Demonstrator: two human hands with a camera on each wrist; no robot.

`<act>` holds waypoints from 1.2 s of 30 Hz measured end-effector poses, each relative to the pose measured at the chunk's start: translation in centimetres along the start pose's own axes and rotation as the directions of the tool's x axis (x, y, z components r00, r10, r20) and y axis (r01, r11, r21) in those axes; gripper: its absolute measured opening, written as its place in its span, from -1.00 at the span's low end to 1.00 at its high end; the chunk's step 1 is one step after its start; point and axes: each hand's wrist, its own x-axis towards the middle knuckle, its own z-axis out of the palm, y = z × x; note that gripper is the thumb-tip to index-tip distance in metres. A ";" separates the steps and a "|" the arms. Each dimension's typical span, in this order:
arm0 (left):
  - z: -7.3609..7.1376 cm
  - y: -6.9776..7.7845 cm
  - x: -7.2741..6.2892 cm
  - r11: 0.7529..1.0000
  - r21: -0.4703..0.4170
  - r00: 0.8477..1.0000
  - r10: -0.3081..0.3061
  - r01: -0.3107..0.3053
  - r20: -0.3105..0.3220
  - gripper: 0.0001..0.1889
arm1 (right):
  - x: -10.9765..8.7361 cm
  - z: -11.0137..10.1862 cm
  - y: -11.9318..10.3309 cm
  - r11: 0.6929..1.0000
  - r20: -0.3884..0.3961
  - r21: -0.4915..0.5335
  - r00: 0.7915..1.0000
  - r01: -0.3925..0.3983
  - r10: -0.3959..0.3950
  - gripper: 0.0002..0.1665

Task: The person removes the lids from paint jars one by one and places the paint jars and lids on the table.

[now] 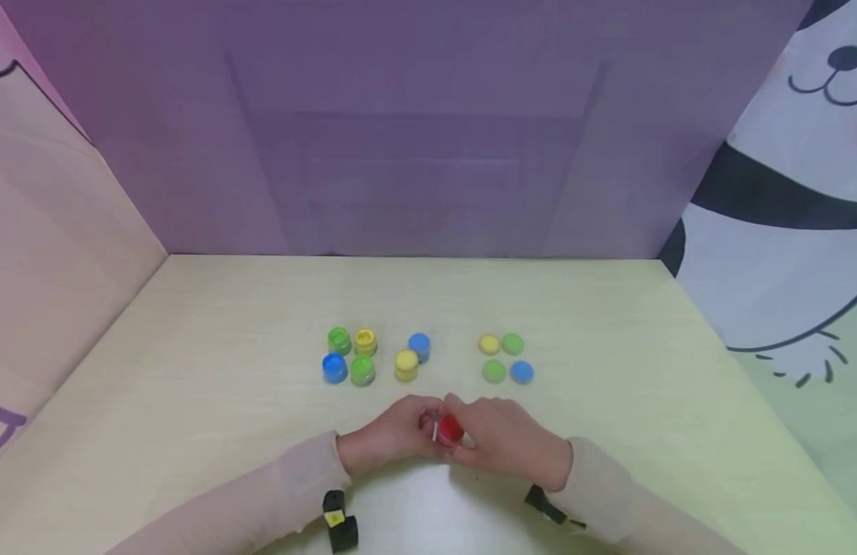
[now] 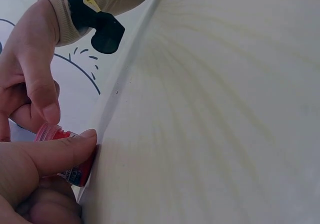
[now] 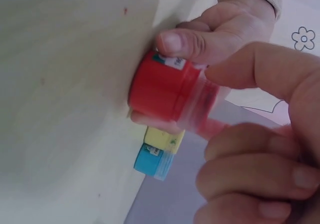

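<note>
Over the front middle of the table, a small red jar (image 1: 451, 430) is between both hands. My left hand (image 1: 394, 435) grips its body, thumb (image 2: 65, 154) laid across the printed label. At the other end, the thumb and forefinger of my right hand (image 1: 508, 439) pinch the clear lid (image 3: 197, 102), which looks blurred in the right wrist view. The remaining right fingers (image 3: 245, 171) are curled in towards the palm. Just beyond the hands stand a yellow jar (image 1: 406, 365) and a blue jar (image 1: 419, 347), both with tops on.
To the left of these, green (image 1: 339, 340), yellow (image 1: 365, 341), blue (image 1: 334, 368) and green (image 1: 362, 370) jars stand without lids. Several loose lids lie flat at the right, among them a yellow lid (image 1: 489, 344) and a blue lid (image 1: 522, 372). A purple panel (image 1: 415, 154) closes off the back.
</note>
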 end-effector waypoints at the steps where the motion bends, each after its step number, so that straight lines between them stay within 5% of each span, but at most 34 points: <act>1: 0.0 0.0 0.0 1.000 -0.004 1.000 0.002 -0.002 0.000 -0.63 | 0.0 0.0 0.1 1.000 0.005 -0.005 1.000 0.008 -0.008 -0.67; 8: 0.0 0.0 -0.1 1.000 -0.001 1.000 0.026 -0.027 -0.009 -0.64 | -0.3 -0.5 0.0 1.000 0.013 0.001 0.999 0.029 -0.029 -0.65; 19: 0.0 0.0 -0.1 0.999 0.036 0.999 0.019 -0.018 -0.040 -0.83 | -0.1 0.3 -0.8 0.986 -0.114 -0.137 0.990 -0.099 0.083 -0.47; 26: 0.0 0.2 -0.2 1.000 0.019 0.999 -0.001 0.002 -0.033 -0.80 | 0.0 0.4 -0.8 0.983 -0.109 -0.131 0.987 -0.131 0.117 -0.49; 36: -0.1 0.1 -0.2 1.000 0.021 1.000 0.005 -0.005 -0.013 -0.78 | 0.2 0.3 -0.3 0.990 -0.062 -0.115 0.996 -0.076 0.069 -0.58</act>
